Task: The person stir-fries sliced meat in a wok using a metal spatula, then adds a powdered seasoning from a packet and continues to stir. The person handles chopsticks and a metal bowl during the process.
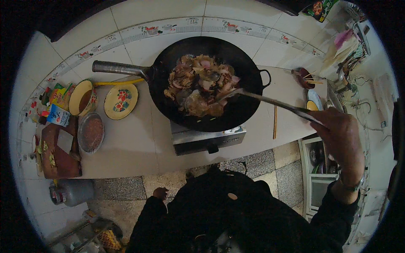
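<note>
My right hand [343, 137] grips the handle of a long metal spatula [278, 101]. Its working end lies among pieces of meat [202, 83] in a large black wok [250, 110]. The wok rests on a gas stove [207, 142], with its long metal handle pointing left and a small loop handle on the right. My left hand [160, 193] hangs low beside my body, in front of the counter, touching none of the cookware; its fingers look curled, and whether they are fully closed is unclear.
Left on the counter [136, 151] are an enamel basin [83, 98], a patterned enamel plate [121, 101], a bowl of minced-looking food [91, 132], a cleaver [67, 139] on a wooden board [58, 164] and seasoning packets [58, 115]. Chopsticks [275, 123] lie right of the wok. A gas cylinder [74, 192] stands below.
</note>
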A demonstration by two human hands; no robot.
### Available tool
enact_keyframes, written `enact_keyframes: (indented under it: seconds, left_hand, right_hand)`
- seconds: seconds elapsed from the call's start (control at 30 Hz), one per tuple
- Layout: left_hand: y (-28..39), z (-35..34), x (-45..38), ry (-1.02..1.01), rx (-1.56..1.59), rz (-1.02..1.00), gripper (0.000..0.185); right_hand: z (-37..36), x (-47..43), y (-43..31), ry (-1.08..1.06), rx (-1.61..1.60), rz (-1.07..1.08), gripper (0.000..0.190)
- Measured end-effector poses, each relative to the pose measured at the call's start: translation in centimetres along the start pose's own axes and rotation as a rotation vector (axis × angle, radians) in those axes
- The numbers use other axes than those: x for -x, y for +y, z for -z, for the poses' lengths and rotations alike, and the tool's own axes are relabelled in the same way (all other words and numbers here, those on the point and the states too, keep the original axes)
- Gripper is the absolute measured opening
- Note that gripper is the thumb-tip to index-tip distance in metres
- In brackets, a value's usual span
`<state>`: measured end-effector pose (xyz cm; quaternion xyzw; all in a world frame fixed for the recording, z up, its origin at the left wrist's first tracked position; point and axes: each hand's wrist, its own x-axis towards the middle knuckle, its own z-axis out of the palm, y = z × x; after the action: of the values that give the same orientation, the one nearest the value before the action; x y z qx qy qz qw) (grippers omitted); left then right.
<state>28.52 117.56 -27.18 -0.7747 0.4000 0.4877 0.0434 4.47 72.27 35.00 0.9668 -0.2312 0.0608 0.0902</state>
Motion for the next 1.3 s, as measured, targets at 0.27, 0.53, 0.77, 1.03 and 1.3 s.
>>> enact_keyframes:
  seconds: [0.27,0.53,0.77,1.03,1.3]
  left_hand:
    - [-0.6,-0.7,-0.9,-0.144,0.042,-0.002,0.033]
    - [-4.3,-5.6,-6.2,0.047,0.307,-0.02,0.033]
    - [-4.1,-5.1,-3.6,-0.057,0.18,0.031,0.032]
    - [-2.7,-3.7,-1.4,-0.165,-0.168,-0.018,0.037]
    - [-0.3,-1.4,-1.1,-0.155,-0.107,0.005,0.033]
  right_hand:
    - [-1.4,0.2,-0.2,-0.02,0.111,0.005,0.019]
    - [-3.3,0.5,-1.3,-0.004,0.191,0.157,0.011]
    - [2.8,1.0,0.1,-0.124,0.279,-0.086,0.028]
    - [0.6,-6.5,7.7,-0.444,0.29,0.114,0.021]
    - [-5.1,-12.6,9.2,-0.677,-0.295,-0.264,0.045]
